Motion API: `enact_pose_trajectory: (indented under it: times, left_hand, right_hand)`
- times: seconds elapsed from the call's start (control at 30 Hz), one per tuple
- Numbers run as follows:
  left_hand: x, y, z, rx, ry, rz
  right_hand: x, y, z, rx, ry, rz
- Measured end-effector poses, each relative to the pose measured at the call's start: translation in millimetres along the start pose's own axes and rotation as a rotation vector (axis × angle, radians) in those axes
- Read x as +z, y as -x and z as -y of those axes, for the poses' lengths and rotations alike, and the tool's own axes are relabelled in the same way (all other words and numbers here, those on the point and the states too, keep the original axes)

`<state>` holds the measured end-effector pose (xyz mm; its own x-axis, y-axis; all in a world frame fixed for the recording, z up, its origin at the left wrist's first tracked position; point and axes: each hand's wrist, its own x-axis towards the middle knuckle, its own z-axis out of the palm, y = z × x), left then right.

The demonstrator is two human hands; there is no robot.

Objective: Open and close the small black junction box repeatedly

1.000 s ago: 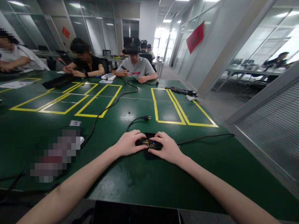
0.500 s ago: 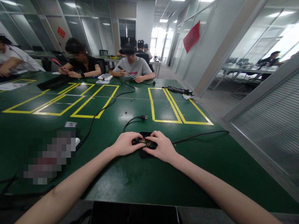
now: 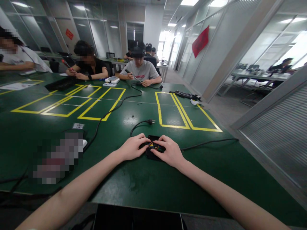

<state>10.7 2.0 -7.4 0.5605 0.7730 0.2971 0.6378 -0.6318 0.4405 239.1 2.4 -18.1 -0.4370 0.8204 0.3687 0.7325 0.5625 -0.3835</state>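
Observation:
My left hand (image 3: 132,148) and my right hand (image 3: 170,151) meet near the middle of the green table. Between their fingertips lies a small circuit board (image 3: 153,145) with round copper-coloured parts. Thumb and fingers of each hand grip it from opposite ends. Beneath the board is a flat black piece (image 3: 153,155), partly covered by my right hand; whether the board sits inside it or above it I cannot tell. A black power plug (image 3: 151,121) on a short cord rests just beyond my left hand.
A long black cable (image 3: 97,127) crosses the table (image 3: 120,191) at left, near a blurred object (image 3: 59,159). Another cord (image 3: 211,143) runs to the right edge. Yellow tape outlines and a folded black tripod-like item (image 3: 187,95) lie farther off. Several people sit opposite.
The view has turned slightly left, so the whole scene sits a little farther right. Both hands keep their hold on the circuit board, with the fingers hardly shifted.

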Motion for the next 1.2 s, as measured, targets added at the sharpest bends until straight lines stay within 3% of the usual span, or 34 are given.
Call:
enact_pose_trajectory:
  times: [0.27,0.5,0.73,0.9,1.07,1.2]
  left_hand:
    - [-1.8,1.0,8.8,0.016,0.034,0.005]
    - [-9.7,-2.5,11.9,0.162,-0.147,0.000]
    - [-12.0,-3.1,12.6,0.173,-0.202,-0.064]
    - [-17.7,0.8,5.6,0.139,-0.082,-0.134]
    - [-18.9,10.6,-3.0,0.116,0.177,0.008]
    - [-18.7,13.2,-1.0,0.092,0.237,0.102]
  right_hand:
    - [3.5,-4.5,8.5,0.082,0.011,0.020]
    - [-2.7,-5.1,3.2,0.106,-0.287,-0.052]
    - [-18.8,-8.9,-13.8,0.009,-0.182,0.043]
    - [-32.2,-8.4,-22.0,-0.082,-0.166,0.107]
    - [-34.7,1.8,-19.3,-0.276,-0.240,0.164]
    - [-30.6,4.3,-16.1,-0.300,-0.194,0.247]
